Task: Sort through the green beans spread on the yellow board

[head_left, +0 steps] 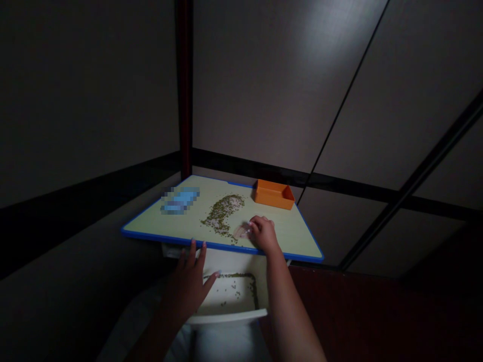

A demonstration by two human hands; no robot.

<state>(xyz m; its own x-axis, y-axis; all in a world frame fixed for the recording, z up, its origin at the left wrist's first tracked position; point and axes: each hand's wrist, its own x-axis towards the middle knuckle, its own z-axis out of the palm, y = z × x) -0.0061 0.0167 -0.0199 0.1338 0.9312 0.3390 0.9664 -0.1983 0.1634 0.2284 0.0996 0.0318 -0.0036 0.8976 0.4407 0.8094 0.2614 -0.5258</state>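
R hand (264, 234) is over the near right part of the board (287, 234), fingers curled w/ tips close together at a pale see-thru bit (241, 231). Looks like contact, but can't tell if it's pinched or just touched; gap btwn tips is hidden. Bit lies flat-ish, just L of R fingertips, at the near end of the grains (225, 208). Grains are in a curved strip, long axis approx near L to far R, hollow side facing R hand. So whole strip sits L of the grip, far end also beyond it; R hand is the nearer one to both bit and strip. L hand (192, 284) is open, fingers spread, nothing seen in it; fingertips at board's near edge, thumb over L side of the white bin (230, 259). Bin is just below the near edge, loose grains inside. Orange box (274, 196) is far R on board, blurred blue item (181, 200) far L.
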